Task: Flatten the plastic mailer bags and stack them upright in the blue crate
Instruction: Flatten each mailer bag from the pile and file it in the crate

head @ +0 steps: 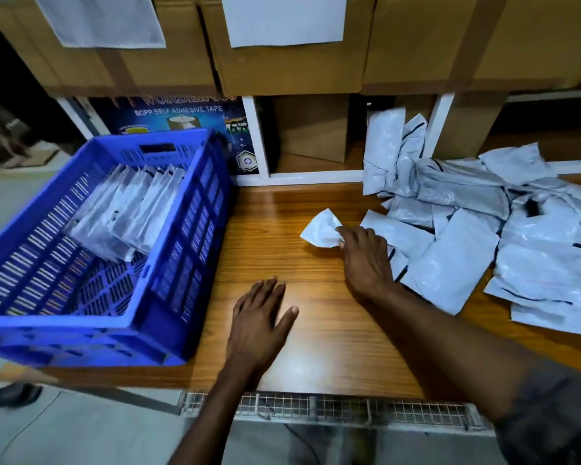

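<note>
A blue crate (188,256) sits on the left of the wooden table (316,347), tilted toward me. Inside it, several flattened white mailer bags (128,213) stand on edge in a row near the far side. A loose pile of crumpled white mailer bags (517,236) covers the right of the table. My right hand (366,260) grips one crumpled mailer bag (321,229) at the pile's left edge, fingers curled round it. My left hand (259,323) lies flat on the table in front of me, fingers straight, holding nothing.
Brown cardboard boxes (299,55) with white paper sheets stack on a shelf behind the table. A blue tape carton (182,115) stands behind the crate. White shelf dividers (255,139) frame cubbies below. A wire grid (349,407) runs under the table's front edge.
</note>
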A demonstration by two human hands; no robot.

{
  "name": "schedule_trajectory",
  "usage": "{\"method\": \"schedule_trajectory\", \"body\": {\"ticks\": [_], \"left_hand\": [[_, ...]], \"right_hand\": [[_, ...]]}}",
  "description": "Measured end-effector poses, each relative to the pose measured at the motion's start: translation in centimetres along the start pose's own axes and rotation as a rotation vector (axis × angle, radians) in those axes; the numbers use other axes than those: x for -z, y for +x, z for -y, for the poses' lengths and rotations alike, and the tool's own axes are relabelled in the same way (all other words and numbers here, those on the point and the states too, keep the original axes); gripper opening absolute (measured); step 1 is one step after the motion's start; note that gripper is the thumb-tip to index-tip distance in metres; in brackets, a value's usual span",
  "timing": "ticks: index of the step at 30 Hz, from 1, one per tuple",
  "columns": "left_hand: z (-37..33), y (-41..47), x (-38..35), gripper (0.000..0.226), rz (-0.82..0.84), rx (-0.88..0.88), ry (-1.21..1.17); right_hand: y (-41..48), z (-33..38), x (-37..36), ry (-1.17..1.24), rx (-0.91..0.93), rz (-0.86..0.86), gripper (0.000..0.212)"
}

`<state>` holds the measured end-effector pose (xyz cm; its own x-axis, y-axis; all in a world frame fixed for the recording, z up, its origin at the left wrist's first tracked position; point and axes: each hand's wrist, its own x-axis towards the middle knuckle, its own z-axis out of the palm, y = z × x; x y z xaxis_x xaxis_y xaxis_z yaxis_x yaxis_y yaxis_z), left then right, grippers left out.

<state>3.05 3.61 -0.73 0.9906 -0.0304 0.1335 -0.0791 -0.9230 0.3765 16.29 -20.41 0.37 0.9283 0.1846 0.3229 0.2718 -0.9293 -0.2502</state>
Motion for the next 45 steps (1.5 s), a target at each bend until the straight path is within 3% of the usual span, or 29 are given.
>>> {"method": "schedule_trajectory", "body": {"ticks": [3, 5, 7, 10, 13, 15, 18, 22, 25, 28, 30, 32, 39, 45], "left_hand": [[0.5, -0.1, 0.0, 0.037, -0.124, -0.009, -0.273], [0.4, -0.8, 0.6, 0.023, -0.191, 0.176, -0.761], [0.6, -1.5, 1.8, 0.030, -0.259, 0.343, -1.170], [2.2, -2.9, 2.7, 0.046, -0.238, 0.465, -1.390], [3.9, -4.7, 3.1, 0.033, -0.173, 0.427, -1.240], [4.5, -5.4, 2.9, 0.043, -0.122, 0.365, -1.161], [4.4, -5.4, 2.9, 0.051, -0.128, 0.289, -1.038], [3.9, -5.2, 2.6, 0.040, -0.189, 0.270, -0.768], [2.6, -5.6, 2.3, 0.031, -0.292, 0.024, -0.529], [0.2, -5.6, 1.2, 0.046, -0.117, -0.175, -0.268], [-0.8, -5.8, 0.0, 0.067, 0.035, -0.177, -0.100], [-1.2, -6.1, -1.0, 0.073, 0.086, -0.157, -0.002], [-0.6, -7.0, -2.2, 0.064, 0.019, -0.151, 0.063], [-0.7, -7.2, -2.0, 0.070, 0.027, -0.075, 0.122]], "right_hand": [[-1.6, 2.5, 2.3, 0.134, 0.058, -0.064, 0.038], [-4.0, 4.6, 3.9, 0.211, 0.128, -0.089, 0.035], [-7.5, 7.0, 5.4, 0.243, 0.197, -0.035, 0.037], [-12.2, 9.1, 5.3, 0.123, 0.313, 0.110, 0.044], [-13.9, 10.0, 3.6, 0.042, 0.410, 0.266, 0.051], [-14.2, 10.2, 3.4, 0.028, 0.407, 0.337, 0.061], [-14.8, 10.8, 4.3, 0.099, 0.248, 0.311, 0.059], [-15.4, 10.4, 4.5, 0.101, 0.067, 0.305, 0.054], [-15.6, 9.6, 4.0, 0.080, 0.050, 0.310, 0.060], [-15.1, 9.6, 3.5, -0.050, 0.005, 0.343, 0.061], [-15.1, 9.6, 2.9, -0.101, -0.043, 0.429, 0.063], [-15.2, 9.0, 2.2, -0.090, -0.055, 0.461, 0.067], [-15.3, 8.0, 1.2, -0.083, -0.041, 0.446, 0.066], [-15.1, 5.8, 2.3, -0.081, -0.095, 0.503, 0.080]]}}
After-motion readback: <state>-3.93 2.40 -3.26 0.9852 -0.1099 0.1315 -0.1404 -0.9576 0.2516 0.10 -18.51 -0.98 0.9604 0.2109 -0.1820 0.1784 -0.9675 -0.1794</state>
